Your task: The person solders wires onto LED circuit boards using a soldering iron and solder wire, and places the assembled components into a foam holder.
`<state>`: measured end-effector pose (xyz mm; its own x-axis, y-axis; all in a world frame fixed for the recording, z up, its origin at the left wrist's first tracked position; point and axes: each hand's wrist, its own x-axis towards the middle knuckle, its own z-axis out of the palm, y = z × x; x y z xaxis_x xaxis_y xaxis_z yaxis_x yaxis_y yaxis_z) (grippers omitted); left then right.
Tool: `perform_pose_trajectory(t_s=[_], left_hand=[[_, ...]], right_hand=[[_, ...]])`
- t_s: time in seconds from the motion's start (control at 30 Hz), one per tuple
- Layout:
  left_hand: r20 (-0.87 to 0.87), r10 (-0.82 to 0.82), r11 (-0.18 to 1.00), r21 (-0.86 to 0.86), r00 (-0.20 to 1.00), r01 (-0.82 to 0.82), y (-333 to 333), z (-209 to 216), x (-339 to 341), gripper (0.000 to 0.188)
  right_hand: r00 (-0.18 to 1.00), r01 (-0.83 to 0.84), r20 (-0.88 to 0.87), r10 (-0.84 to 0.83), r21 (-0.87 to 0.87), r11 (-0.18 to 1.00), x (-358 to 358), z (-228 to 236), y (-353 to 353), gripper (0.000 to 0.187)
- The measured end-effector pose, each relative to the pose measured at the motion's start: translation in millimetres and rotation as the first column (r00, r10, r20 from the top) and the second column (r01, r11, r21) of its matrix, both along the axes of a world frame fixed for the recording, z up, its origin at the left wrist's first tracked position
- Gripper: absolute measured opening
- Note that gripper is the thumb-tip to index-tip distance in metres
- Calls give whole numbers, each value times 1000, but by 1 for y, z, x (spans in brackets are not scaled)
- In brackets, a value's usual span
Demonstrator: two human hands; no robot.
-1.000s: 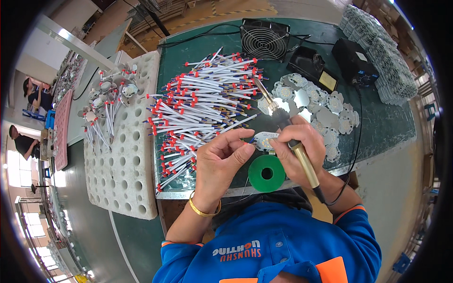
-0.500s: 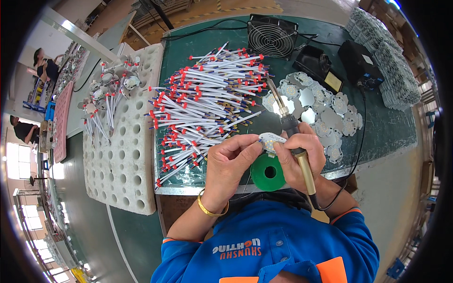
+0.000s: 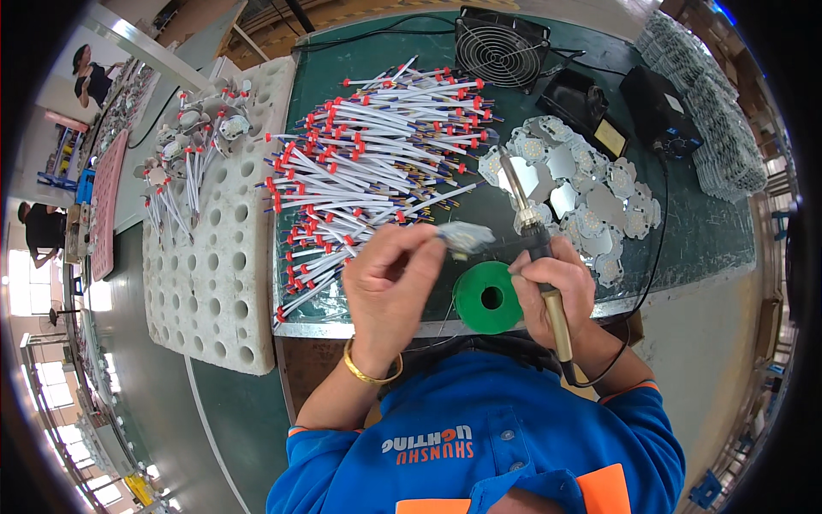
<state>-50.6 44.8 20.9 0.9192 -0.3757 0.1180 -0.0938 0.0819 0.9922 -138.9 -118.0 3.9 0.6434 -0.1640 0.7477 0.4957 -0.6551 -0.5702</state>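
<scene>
Between the thumb and fingers of my left hand [image 3: 385,283] is a small LED circuit board [image 3: 471,237], blurred by motion, above the front of the bench. My right hand [image 3: 558,289] is wrapped round a soldering iron [image 3: 537,235], its metal tip pointing up and away over a spread of silvery LED boards [image 3: 591,184]. A green spool [image 3: 472,319] lies between my hands near the front edge. Beyond my left hand is a big heap of white-sleeved wires [image 3: 368,167] with red collars.
A black fan [image 3: 501,51], an iron stand with a sponge [image 3: 572,101] and a black soldering station [image 3: 661,111] line the back. Stacked grey trays [image 3: 723,128] stand at far right. Left, a white foam block [image 3: 201,283] with holes carries wired boards [image 3: 205,137]. Two people are further left.
My hands have come apart. The left has carried the board leftward, away from my right hand, which no longer touches it but keeps the iron. The whole view has shifted slightly.
</scene>
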Motion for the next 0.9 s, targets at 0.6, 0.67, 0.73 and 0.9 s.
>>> perform_pose_trajectory(t_s=[0.6,0.67,0.73,0.9], left_hand=[[451,202,963,72,869,-261,-28,-9,-15,15],[487,189,966,63,853,-249,-29,-15,-13,16],[439,160,967,111,884,-230,-27,-15,-20,17],[312,165,981,44,936,-187,-22,-15,-21,15]], right_hand=[[979,-166,100,176,-102,981,19,33,25,23],[994,-107,15,108,-63,992,17,48,29,16],[992,-123,25,126,-83,989,19,57,27,16],[986,-160,1,167,273,949,22,47,34,21]])
